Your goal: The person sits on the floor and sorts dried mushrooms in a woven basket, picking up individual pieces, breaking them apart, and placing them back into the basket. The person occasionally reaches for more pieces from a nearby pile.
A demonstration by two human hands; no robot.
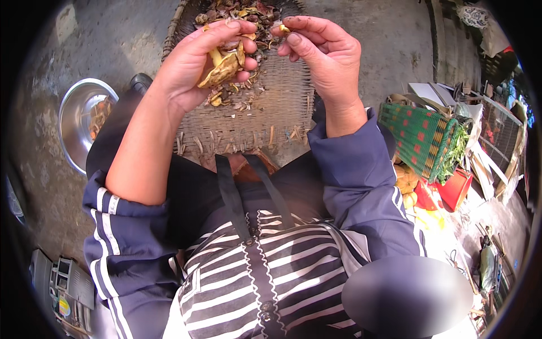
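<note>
Above a woven bamboo tray (pixel 279 93), my left hand (pixel 186 57) holds a yellowish-brown mushroom (pixel 222 70) with its cap tilted down over the palm. Other mushroom pieces seem to lie among the same fingers, partly hidden. To its right and apart from it, my right hand (pixel 332 55) pinches a small pale-yellow piece (pixel 284 28) between thumb and fingertips; the fingertips look soiled. Mushrooms and scraps (pixel 262 10) are heaped at the tray's far end. More trimmings (pixel 217 101) are scattered over the weave below my left hand.
A steel basin (pixel 70 127) with brownish pieces stands on the concrete floor at left. At right are a green woven basket (pixel 417 133) with leafy greens (pixel 455 154), orange pumpkins (pixel 406 180) and a red container (pixel 455 190). My knees flank the tray's near edge.
</note>
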